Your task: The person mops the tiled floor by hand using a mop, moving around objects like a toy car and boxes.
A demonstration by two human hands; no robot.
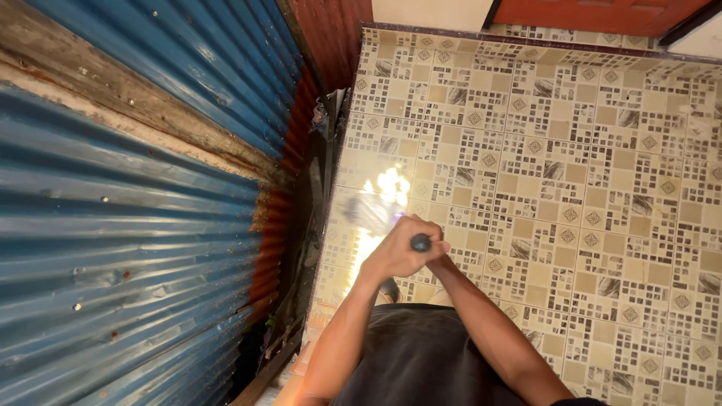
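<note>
Handle (420, 242) enclosed by left hand's (398, 252) grip, apparently.

this looks like a tiled passage or washing spot at the edge of a modest home. the tiled floor (571, 150) on the right is laid in cream and brown patterned squares, glossy enough to throw back a bright glare near the middle. along the left runs a corrugated metal wall (128, 248), painted blue and rusting red at its lower edge, with a weathered wooden beam (128, 98) fixed across it. at the far end a plain pale wall (432, 11) meets a reddish-brown door (594, 13). dark clutter sits in the gap between sheeting and tiles.
</note>
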